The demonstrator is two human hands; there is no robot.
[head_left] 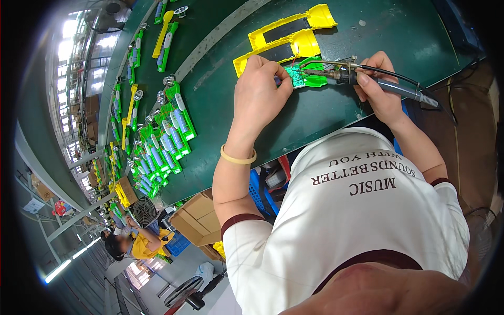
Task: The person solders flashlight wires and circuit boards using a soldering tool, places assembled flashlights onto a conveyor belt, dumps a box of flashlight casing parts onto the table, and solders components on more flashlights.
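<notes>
My right hand [382, 86] is closed round the dark handle of a soldering iron [399, 90], with a thin metal guide tube [325, 62] and a black cable fixed along it. Its front end points left, over a small green circuit board [297, 76] in a bright green plastic housing [316, 80]. At the board's left edge my left hand [260, 92] has its fingers pinched together; what they hold is too small to make out. Thin red wires rise beside the board. Just beyond lie two yellow plastic shells [323, 17] with black inner strips.
On the green bench [220, 115], many green housings with blue cells [163, 144] lie heaped at the left. More green and yellow parts [164, 39] line the far strip. Below the bench edge are a cardboard box [197, 219] and a blue crate [260, 191]. A person in yellow [147, 244] works farther off.
</notes>
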